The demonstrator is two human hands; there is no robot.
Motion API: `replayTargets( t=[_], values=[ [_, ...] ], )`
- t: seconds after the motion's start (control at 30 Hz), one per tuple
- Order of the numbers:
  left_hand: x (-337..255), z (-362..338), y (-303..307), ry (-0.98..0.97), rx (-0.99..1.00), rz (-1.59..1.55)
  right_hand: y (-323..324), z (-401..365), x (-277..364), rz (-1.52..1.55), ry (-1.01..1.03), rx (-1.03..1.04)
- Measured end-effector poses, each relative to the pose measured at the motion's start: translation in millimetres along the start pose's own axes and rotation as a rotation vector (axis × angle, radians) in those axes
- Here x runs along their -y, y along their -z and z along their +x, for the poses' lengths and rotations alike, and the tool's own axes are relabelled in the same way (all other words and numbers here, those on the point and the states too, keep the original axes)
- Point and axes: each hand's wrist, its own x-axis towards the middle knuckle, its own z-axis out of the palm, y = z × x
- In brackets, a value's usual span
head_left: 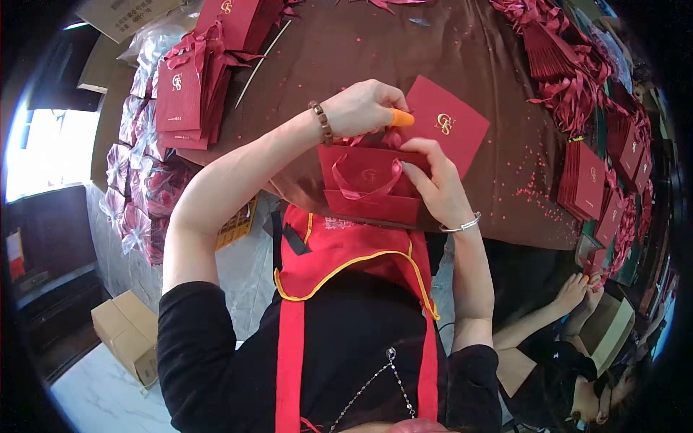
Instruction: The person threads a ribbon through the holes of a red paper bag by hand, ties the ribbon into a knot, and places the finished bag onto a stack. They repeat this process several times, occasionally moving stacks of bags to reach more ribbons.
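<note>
A red paper gift bag (372, 209) with a ribbon handle (361, 193) looped over its near side stands at the table's front edge. My left hand (367, 108), wearing an orange finger cover (402, 117) and a beaded bracelet, is bent over the bag's far side. Its fingers close on a ribbon there, partly hidden behind them. My right hand (440, 184), with a silver bangle, pinches the bag's right upper edge between thumb and fingers. Just behind lies another red bag (462, 137) with a gold monogram, flat on the brown cloth.
Red bags (180, 94) are stacked at the back left, beside plastic-wrapped bundles (133, 173). More bags (581, 177) and ribbons line the right side. Red scraps dot the brown tablecloth (505, 195). At lower right, another person's hands (581, 289) work. A cardboard box (128, 332) stands lower left.
</note>
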Motion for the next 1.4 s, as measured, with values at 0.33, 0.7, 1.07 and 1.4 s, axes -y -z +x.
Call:
replayTargets(
  t=[0.33, 0.7, 1.07, 1.4],
  values=[
    [-4.6, 14.8, 26.9, -0.032, -0.303, -0.273, -12.7, -9.3, -5.3, 0.088, -0.117, 0.044],
    [17.3, -14.5, 53.0, -0.234, -0.522, -0.190, -2.4, -3.1, -5.7, 0.746, -0.329, -0.248],
    [39.0, -65.7, 9.7, -0.209, -0.201, -0.400, -9.1, 11.9, -1.4, 0.769, -0.444, -0.268],
    [27.1, -153.1, 36.8, -0.263, -0.255, -0.399, -48.1, 29.5, 17.6, 0.605, -0.291, 0.091]
  ],
)
